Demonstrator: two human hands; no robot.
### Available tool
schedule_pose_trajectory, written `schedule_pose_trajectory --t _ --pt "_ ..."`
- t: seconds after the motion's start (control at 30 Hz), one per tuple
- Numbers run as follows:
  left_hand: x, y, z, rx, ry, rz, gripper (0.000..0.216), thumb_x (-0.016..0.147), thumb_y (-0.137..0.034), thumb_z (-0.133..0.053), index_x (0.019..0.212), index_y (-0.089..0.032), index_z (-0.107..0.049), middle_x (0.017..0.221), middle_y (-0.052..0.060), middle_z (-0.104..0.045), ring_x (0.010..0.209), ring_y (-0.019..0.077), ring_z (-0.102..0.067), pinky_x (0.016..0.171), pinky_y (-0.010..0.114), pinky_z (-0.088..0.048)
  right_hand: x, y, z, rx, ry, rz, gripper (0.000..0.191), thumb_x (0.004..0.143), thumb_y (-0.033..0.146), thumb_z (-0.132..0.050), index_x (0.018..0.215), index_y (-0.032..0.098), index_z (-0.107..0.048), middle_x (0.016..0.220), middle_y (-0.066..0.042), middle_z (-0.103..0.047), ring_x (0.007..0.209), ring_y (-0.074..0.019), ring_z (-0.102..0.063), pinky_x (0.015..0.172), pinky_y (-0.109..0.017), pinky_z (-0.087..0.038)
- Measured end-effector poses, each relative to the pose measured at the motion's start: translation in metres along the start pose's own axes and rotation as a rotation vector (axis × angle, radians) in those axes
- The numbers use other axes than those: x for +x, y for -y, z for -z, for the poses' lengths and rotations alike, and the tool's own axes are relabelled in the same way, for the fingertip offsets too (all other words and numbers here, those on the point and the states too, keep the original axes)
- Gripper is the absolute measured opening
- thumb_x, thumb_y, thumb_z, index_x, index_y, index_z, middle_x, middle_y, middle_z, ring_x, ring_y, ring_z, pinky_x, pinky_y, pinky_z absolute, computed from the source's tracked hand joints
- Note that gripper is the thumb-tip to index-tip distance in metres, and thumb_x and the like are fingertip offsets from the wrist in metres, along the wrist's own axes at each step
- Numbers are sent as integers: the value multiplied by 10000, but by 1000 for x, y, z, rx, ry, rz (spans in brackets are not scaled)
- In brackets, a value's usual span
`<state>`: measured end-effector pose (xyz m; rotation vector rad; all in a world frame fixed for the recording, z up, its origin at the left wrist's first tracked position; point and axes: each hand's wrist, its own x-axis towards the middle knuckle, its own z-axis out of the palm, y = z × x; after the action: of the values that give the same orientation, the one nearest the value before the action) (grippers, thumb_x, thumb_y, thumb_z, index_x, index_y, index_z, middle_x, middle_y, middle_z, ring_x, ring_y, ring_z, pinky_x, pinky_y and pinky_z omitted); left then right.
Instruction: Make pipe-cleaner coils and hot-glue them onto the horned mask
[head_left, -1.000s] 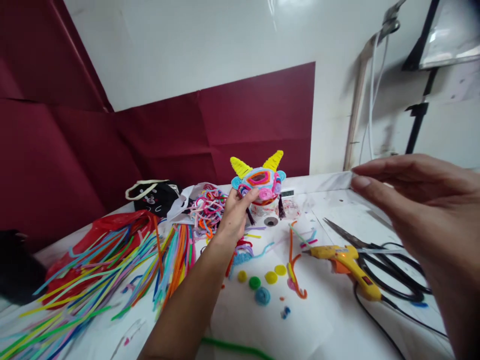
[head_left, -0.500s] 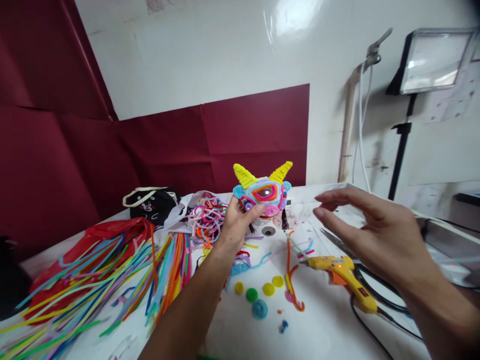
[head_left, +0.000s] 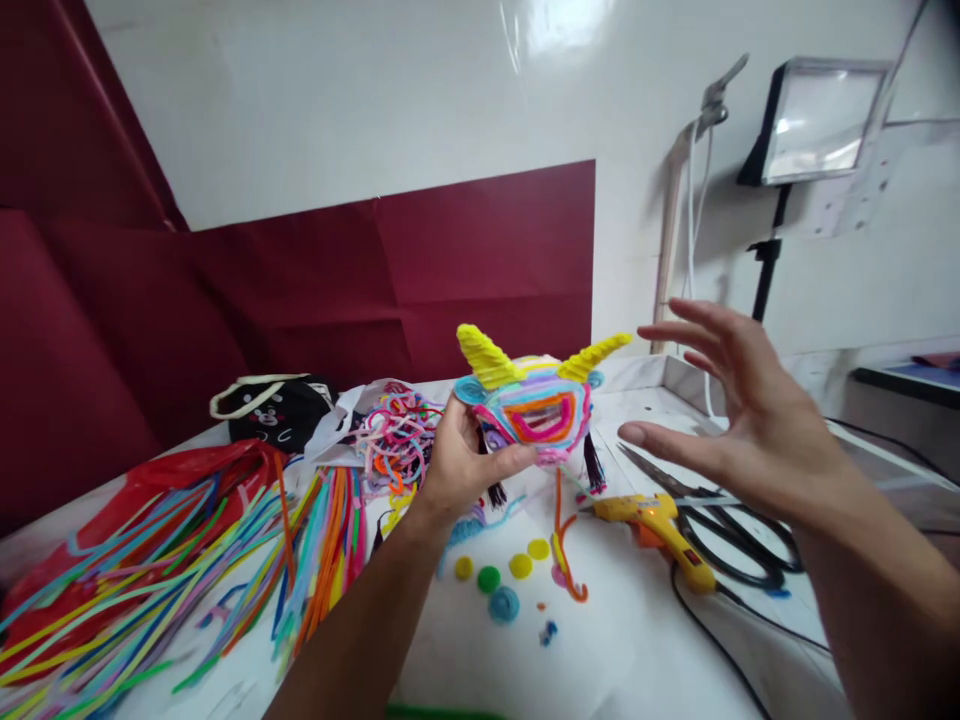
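A colourful pipe-cleaner mask-like figure (head_left: 536,405) with two yellow horns is held above the table in my left hand (head_left: 465,455). My thumb presses along its lower front edge; the other fingers are hidden behind it. Dark tassels (head_left: 593,460) hang at its sides, and orange and pink outlines ring its middle. My right hand (head_left: 742,400) hovers apart from the figure on the right, thumb and fingers spread, with nothing in it. Below that hand lie a yellow hot glue gun (head_left: 656,530) and black-handled scissors (head_left: 720,525).
Many loose pipe cleaners (head_left: 150,570) cover the left side, partly on a red plastic bag (head_left: 142,480). Behind them are a black pouch (head_left: 277,410) and a tangled pile of pipe cleaners (head_left: 397,430). Small coiled discs (head_left: 504,604) lie in front. A lamp (head_left: 825,120) stands at right.
The horned figure has come nearer and tipped, so its top and horns show larger. My right hand has risen and its fingers have spread wider. The view has shifted slightly right.
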<state>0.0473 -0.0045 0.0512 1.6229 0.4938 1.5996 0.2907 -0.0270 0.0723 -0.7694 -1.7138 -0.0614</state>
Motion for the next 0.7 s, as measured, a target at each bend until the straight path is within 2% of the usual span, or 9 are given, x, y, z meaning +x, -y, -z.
schedule_pose_trajectory --t 0.1,0.17,0.27,0.33,0.47,0.6,0.7 --pt "-1 -1 -2 -39 -26 -15 613 571 -279 -897 1094 -224 -582 1089 60 -707 1061 231 -666 904 280 -539 2 5 9 107 2 -110 810 646 430 -840 1354 342 -456 1286 -35 -594 1242 -262 -543 1074 -475 -407" --pt "-1 -1 -1 -59 -34 -48 607 572 -284 -898 1090 -219 -589 1079 62 -704 1052 236 -669 902 284 -540 4 7 13 159 -11 -184 640 668 369 -831 1246 316 -562 1199 -27 -648 1183 -248 -589 1045 -449 -442" --pt "-1 1 0 -32 -42 -85 601 588 -309 -888 1104 -219 -593 1062 60 -697 1072 250 -658 918 309 -535 5 5 14 167 -45 -267 375 706 321 -793 1052 242 -671 1024 -33 -706 993 -224 -674 944 -400 -521" --pt "0 2 2 5 -61 -91 624 576 -336 -890 1112 -221 -592 1055 57 -690 1090 261 -646 938 326 -525 2 -3 14 114 -19 -308 288 721 333 -773 973 215 -696 928 -31 -719 882 -212 -694 871 -382 -550" --pt "2 4 4 47 -87 -121 646 571 -374 -886 1122 -212 -589 1072 69 -677 1113 273 -628 977 350 -499 -15 -25 20 -117 211 -375 225 764 358 -708 943 222 -709 868 -19 -730 813 -210 -698 747 -344 -544" --pt "2 5 10 63 -110 -130 676 553 -388 -890 1130 -217 -583 1080 70 -674 1138 282 -613 964 353 -507 -42 -43 23 -338 540 -447 218 823 330 -600 966 194 -692 848 -37 -731 739 -193 -681 666 -304 -503" --pt "-2 6 18 67 -116 -99 668 540 -349 -898 1119 -245 -583 1080 51 -677 1149 270 -607 976 349 -504 -65 -50 13 -523 797 -512 222 853 332 -556 983 199 -677 889 -50 -728 769 -199 -674 652 -289 -477"
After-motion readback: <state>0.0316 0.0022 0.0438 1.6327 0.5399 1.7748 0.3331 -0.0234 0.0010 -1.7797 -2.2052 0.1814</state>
